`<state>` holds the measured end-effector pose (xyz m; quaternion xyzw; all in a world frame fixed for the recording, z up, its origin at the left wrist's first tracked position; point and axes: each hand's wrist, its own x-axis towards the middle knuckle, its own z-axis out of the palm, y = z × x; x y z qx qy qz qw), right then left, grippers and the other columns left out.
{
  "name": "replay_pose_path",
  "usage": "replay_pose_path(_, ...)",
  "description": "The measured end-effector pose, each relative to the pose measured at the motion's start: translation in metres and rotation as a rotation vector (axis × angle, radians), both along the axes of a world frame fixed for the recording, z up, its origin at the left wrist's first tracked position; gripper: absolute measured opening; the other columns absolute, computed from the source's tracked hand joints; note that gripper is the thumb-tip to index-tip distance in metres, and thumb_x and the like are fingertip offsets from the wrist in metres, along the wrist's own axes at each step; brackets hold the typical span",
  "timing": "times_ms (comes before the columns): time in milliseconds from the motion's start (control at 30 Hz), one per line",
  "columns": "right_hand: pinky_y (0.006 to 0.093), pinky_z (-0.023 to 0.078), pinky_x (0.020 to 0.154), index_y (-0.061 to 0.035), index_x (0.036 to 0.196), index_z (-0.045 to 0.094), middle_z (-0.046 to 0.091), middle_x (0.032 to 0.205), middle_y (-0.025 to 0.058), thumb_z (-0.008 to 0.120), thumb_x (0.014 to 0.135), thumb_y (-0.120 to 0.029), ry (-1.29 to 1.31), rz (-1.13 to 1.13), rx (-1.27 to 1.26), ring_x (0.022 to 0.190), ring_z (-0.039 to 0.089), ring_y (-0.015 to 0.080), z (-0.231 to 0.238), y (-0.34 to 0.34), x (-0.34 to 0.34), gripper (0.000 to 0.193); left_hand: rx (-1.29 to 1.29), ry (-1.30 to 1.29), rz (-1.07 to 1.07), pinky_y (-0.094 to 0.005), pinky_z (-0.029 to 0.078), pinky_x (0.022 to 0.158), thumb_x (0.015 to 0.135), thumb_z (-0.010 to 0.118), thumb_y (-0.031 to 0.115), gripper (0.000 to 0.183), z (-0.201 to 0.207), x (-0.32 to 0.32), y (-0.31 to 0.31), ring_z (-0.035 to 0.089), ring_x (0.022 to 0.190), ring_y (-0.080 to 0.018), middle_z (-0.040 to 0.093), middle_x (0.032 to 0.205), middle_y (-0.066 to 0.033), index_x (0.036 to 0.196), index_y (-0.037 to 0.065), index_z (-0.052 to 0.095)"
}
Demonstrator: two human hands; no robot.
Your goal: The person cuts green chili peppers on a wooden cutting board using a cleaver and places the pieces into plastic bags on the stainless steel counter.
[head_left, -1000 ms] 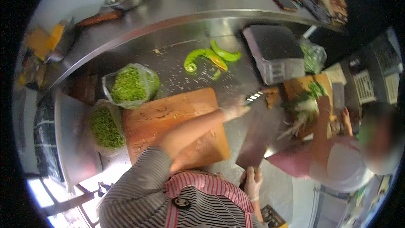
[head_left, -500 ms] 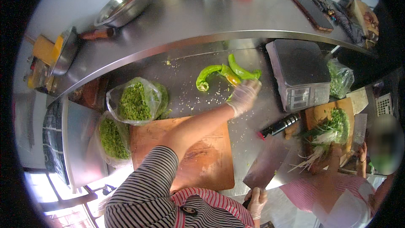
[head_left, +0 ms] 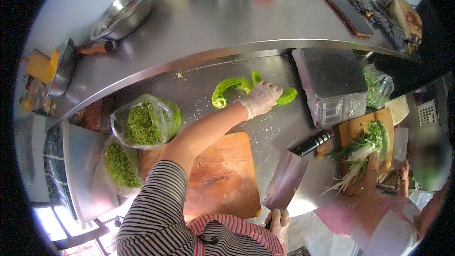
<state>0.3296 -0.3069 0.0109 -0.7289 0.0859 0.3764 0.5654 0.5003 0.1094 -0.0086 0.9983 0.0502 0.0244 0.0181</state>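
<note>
My left hand (head_left: 260, 98), in a clear plastic glove, reaches to the far middle of the steel counter. Its fingers are curled over a green pepper (head_left: 287, 96), whose ends show on both sides of the hand. Just left of it lies a curled green pepper (head_left: 220, 93). At the lower edge my right hand (head_left: 278, 224), also gloved, is closed round the handle of a cleaver (head_left: 286, 180), its broad blade pointing away from me. A wooden cutting board (head_left: 227, 173) lies under my left forearm, with small scraps on it.
Two plastic bags of chopped greens, a far one (head_left: 144, 123) and a near one (head_left: 121, 166), stand left. A scale (head_left: 332, 80) and a black-handled tool (head_left: 313, 143) are right. Beyond, a co-worker's hand (head_left: 373, 162) holds scallions (head_left: 365, 149) on a board. A raised shelf (head_left: 213, 23) crosses behind.
My left hand has shifted slightly left and away from me, onto the right-hand green pepper. My right hand and the cleaver have moved a little left. The whole view has shifted slightly.
</note>
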Motion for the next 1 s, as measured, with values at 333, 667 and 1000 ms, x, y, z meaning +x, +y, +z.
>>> replay_pose_path(333,0.0273,0.033,0.043,-0.0038,0.086,0.053,0.049,0.059,0.0017,0.05,0.1,-0.016,-0.193,0.281,0.092,0.045,0.041,0.0099,0.003,0.014,-0.01,0.019,-1.476,-0.399,0.871,-0.0322,0.049,0.081,0.09,0.072,0.024,0.044,0.068,-0.277,-0.104,0.056,0.094,-0.0143,0.06,0.103,-0.0069,0.121,0.0,0.051)
replay_pose_path(667,0.0277,0.037,0.043,-0.0017,0.092,0.054,0.049,0.057,0.001,0.054,0.101,-0.021,-0.441,0.639,0.034,0.045,0.046,0.0096,-0.083,0.031,-0.041,0.021,-0.279,-0.347,0.838,-0.0534,0.032,0.11,0.079,0.071,0.018,0.079,-0.026,-0.353,-0.131,0.036,0.132,-0.0479,0.039,0.143,-0.027,0.146,-0.001,0.034)
replay_pose_path(1000,0.0286,0.036,0.042,-0.0017,0.086,0.052,0.048,0.055,0.0037,0.052,0.1,-0.017,-0.389,0.566,-0.028,0.044,0.047,0.0114,-0.08,0.035,-0.057,0.02,-0.198,-0.106,0.573,-0.0493,0.018,0.121,0.096,0.05,0.035,0.067,-0.057,-0.353,-0.087,0.027,0.146,-0.0362,0.037,0.153,-0.0203,0.151,0.0,0.031)
